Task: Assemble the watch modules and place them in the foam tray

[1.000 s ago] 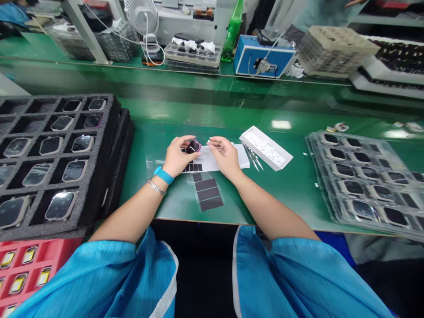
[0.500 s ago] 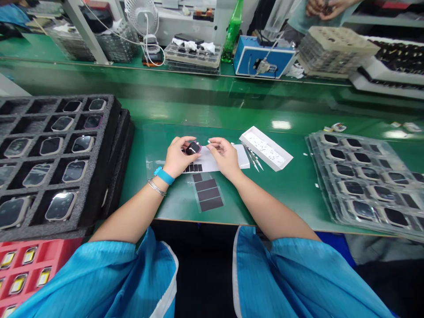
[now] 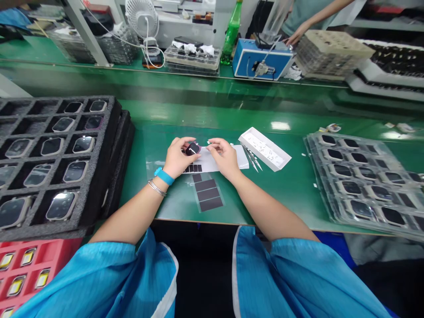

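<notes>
My left hand grips a small dark watch body with a pinkish rim, held just above a white sheet on the green bench. Close to its right, my right hand has its fingers pinched together on something thin and pale that I cannot make out. Small black rectangular pads lie in a row on the sheet under my left hand. A clear strip with larger dark pads lies nearer to me.
Stacked black foam trays of watch bodies fill the left. Clear blister trays with dark parts lie at the right. A white box and tweezers sit right of my hands. A red tray is lower left. Another person's hand reaches across the far bench.
My hands have stayed almost still; the watch body has turned slightly in my left fingers. The other person's hand at the far bench has come down toward the blue device.
</notes>
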Demonstrator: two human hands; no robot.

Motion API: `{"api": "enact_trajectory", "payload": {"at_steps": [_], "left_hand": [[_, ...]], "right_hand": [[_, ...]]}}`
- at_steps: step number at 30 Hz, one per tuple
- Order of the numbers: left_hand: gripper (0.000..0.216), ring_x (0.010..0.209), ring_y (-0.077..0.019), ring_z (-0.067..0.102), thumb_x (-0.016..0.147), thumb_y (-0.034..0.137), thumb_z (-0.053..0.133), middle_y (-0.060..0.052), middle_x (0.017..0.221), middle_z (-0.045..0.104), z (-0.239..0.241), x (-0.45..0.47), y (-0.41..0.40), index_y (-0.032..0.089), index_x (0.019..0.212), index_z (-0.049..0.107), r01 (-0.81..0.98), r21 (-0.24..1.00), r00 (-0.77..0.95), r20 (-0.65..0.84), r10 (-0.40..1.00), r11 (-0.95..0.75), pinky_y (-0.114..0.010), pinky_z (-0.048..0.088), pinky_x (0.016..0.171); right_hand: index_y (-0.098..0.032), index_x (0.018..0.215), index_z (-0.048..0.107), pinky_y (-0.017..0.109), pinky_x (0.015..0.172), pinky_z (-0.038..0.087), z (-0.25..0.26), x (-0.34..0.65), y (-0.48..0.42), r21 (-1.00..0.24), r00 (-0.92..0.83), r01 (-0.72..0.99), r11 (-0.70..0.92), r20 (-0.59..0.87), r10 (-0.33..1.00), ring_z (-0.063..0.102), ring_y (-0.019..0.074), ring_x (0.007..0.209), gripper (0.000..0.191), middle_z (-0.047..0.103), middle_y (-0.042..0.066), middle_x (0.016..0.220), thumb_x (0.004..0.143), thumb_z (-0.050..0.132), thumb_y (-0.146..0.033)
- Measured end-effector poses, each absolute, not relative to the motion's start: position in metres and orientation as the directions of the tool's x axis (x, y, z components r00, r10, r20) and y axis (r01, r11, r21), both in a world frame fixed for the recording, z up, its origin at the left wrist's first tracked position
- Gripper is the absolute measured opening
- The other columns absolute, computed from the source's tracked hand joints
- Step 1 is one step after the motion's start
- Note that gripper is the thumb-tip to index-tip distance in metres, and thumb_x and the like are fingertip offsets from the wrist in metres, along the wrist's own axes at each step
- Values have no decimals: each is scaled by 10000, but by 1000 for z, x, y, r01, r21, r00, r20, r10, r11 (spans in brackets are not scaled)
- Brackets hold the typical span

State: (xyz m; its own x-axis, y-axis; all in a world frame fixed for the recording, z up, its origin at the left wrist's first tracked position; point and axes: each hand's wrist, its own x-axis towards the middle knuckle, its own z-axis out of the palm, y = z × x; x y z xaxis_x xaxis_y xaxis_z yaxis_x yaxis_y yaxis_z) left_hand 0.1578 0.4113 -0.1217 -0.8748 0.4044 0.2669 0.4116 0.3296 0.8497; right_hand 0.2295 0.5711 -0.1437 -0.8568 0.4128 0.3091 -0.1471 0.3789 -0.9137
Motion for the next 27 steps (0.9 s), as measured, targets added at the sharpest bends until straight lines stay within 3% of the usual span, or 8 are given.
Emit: {"api": "enact_trajectory", "payload": {"at_steps": [18, 27], "left_hand": [[486, 821, -152, 596, 587, 129, 827, -17, 904, 561, -123, 156, 410, 207, 1045, 683, 462, 815, -852, 300, 429, 349, -288, 540, 743], [478, 868, -170, 594, 645, 120, 802, -49, 972, 589, -108, 176, 405, 197, 1092, 651, 537, 781, -834, 434, 341, 319, -266, 539, 689]], "right_hand": [[-213, 1028, 635, 363, 870, 538, -143, 230, 570, -909, -856, -128, 397, 303, 418, 689, 182, 887, 230, 729, 36, 907, 815, 585, -283], [-191, 1011, 653, 416, 884, 535, -144, 231, 572, -900, -854, -132, 415, 316, 412, 695, 216, 864, 303, 735, 66, 885, 783, 616, -387]]}}
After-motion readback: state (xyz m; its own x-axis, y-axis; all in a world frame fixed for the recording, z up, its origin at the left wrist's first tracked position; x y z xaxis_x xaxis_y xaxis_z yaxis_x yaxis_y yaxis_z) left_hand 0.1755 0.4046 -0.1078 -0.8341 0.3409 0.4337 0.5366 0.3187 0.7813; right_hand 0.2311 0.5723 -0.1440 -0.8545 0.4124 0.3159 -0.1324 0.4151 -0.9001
